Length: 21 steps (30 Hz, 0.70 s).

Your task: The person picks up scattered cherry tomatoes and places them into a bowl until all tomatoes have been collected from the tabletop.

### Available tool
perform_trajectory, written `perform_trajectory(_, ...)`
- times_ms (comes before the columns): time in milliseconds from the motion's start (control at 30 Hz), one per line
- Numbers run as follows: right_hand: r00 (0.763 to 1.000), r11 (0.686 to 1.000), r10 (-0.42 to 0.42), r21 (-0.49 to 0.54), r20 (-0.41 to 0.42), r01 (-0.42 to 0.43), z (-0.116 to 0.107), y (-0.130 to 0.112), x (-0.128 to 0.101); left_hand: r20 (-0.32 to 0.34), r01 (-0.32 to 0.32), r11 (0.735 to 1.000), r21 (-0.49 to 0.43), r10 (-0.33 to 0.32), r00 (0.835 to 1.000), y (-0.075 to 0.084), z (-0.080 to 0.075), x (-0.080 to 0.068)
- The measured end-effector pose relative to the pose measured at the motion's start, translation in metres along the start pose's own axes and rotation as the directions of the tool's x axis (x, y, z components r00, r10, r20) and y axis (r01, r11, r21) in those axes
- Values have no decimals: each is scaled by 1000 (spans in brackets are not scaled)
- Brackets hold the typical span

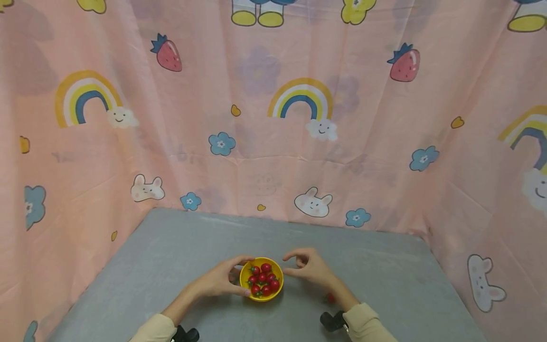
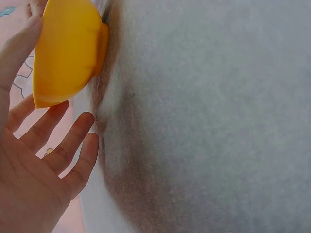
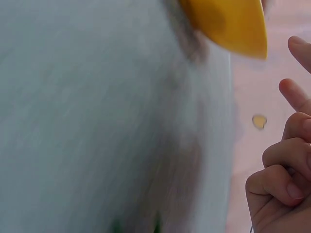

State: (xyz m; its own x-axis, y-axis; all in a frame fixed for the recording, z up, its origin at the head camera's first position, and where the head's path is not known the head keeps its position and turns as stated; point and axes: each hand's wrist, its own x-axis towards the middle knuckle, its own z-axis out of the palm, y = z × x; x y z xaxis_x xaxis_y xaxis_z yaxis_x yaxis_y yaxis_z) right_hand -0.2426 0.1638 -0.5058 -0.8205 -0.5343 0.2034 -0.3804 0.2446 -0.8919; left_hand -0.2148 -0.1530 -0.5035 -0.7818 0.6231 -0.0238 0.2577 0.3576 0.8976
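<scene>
Nearest the person, a single red tomato (image 1: 330,298) lies loose on the grey desk (image 1: 384,275), at about 4 o'clock from the bowl and tucked just beside the right forearm; a sweep of that arm could, I judge, roll it off. Farther out, the yellow bowl (image 1: 278,273) of cherry tomatoes (image 1: 262,279) sits at mid-desk. The left hand (image 1: 222,278) cups its 9 o'clock side, fingers relaxed and spread, thumb against the wall, not clamped round it. The right hand (image 1: 308,267) hovers at 3 o'clock, fingers loosely curled and holding nothing. With only one side steadied, a push could tip the shallow bowl and spill fruit. Beyond hangs a pink patterned curtain (image 1: 265,142).
</scene>
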Motion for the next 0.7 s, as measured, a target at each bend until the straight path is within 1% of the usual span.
perform_trajectory(200, 998, 999, 53, -6, -30, -53, -20, 8, -27, 0, -7, 1000, -4, 7, 1000, -1, 1, 0)
perform_trajectory(333, 998, 998, 51, -29, -49, -52, -33, 14, -44, -3, -8, 1000, -4, 8, 1000, -1, 1, 0)
perform_trajectory(433, 998, 998, 45, -35, -49, -47, -41, 18, -57, -4, -7, 1000, 3, 7, 1000, 0, 1, 0)
perform_trajectory(633, 998, 999, 51, -4, -37, -52, -53, 24, -79, -7, 0, 1000, 13, 0, 1000, 1, 1, 0)
perform_trajectory(700, 999, 999, 36, 3, -31, -36, -56, 27, -86, -6, 0, 1000, 15, 0, 1000, 1, 1, 0)
